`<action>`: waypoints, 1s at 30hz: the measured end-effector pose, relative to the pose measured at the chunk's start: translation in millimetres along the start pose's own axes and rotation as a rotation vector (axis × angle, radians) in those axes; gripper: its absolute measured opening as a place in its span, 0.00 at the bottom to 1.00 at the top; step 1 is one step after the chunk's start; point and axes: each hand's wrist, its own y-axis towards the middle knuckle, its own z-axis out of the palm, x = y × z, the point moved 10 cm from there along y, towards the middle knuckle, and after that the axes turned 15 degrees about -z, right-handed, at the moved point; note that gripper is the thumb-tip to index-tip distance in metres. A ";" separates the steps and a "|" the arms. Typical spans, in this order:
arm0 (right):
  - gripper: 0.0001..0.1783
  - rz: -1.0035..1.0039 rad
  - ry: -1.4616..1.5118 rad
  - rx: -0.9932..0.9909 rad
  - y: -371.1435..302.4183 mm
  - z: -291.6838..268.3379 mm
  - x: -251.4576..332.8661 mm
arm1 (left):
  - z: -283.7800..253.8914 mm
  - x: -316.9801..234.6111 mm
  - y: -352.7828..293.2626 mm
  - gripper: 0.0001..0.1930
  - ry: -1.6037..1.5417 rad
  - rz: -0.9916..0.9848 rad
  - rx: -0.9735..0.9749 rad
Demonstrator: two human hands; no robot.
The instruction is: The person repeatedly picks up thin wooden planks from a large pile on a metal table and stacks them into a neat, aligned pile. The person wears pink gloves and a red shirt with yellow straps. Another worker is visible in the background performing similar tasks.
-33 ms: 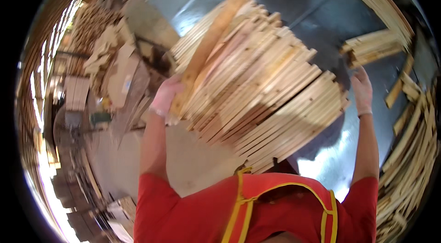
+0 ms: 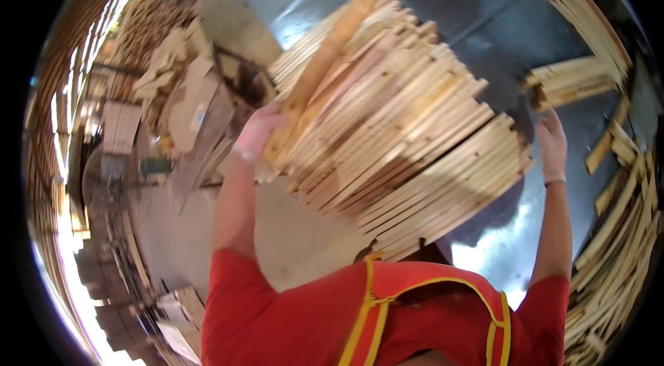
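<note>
One plank (image 2: pixel 324 70), lengthwise away and rightward

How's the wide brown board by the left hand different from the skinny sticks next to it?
The board is wide, but each of the sticks is narrow. The board looks orange-brown, while most sticks are paler. The board is one piece; the sticks are many, side by side. Both are wood, slanting up to the right.

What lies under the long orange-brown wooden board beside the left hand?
Pale, narrow wooden slats, side by side, show on both sides of the board. The strip directly beneath it is covered, so I cannot tell what is there.
</note>
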 end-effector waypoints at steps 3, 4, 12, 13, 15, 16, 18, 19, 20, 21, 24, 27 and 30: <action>0.36 0.108 0.077 0.083 -15.7 7.0 9.0 | -38.1 12.0 34.5 0.35 0.113 -0.022 -0.065; 0.36 0.122 0.111 0.083 -26.8 -0.4 10.9 | -34.6 19.4 42.9 0.35 0.107 -0.043 -0.070; 0.37 0.224 0.232 -0.109 -136.0 -66.1 8.1 | -14.1 35.9 54.3 0.37 0.185 0.149 -0.019; 0.37 0.241 0.233 -0.126 -150.5 -67.9 6.4 | -8.4 32.2 52.1 0.35 0.384 0.254 -0.121; 0.38 0.273 0.227 -0.175 -182.1 -69.2 -1.4 | 10.2 27.6 44.9 0.33 0.786 0.351 -0.336; 0.39 0.278 0.246 -0.173 -194.1 -61.9 0.5 | 16.5 25.6 43.6 0.32 0.762 0.306 -0.363; 0.40 0.296 0.244 -0.239 -218.7 -43.4 12.9 | 28.1 21.7 42.5 0.32 0.718 0.212 -0.406; 0.40 0.301 0.237 -0.220 -228.3 -33.8 15.8 | 32.4 12.5 42.4 0.28 0.686 0.225 -0.471; 0.39 0.307 0.232 -0.194 -233.6 -24.6 19.2 | 29.7 14.1 47.4 0.26 0.632 0.289 -0.469; 0.39 0.315 0.217 -0.205 -242.1 -17.8 32.3 | 48.7 0.6 44.1 0.28 0.663 0.170 -0.400; 0.41 0.340 0.226 -0.085 -255.0 6.1 48.2 | 31.6 6.5 66.3 0.43 0.750 0.024 -0.529; 0.41 0.388 0.187 -0.133 -270.5 -2.0 40.2 | 69.2 -10.5 44.5 0.43 0.998 0.138 -0.582; 0.40 0.402 0.113 -0.108 -276.0 -6.6 29.4 | 82.5 3.2 41.0 0.47 1.139 0.605 -0.630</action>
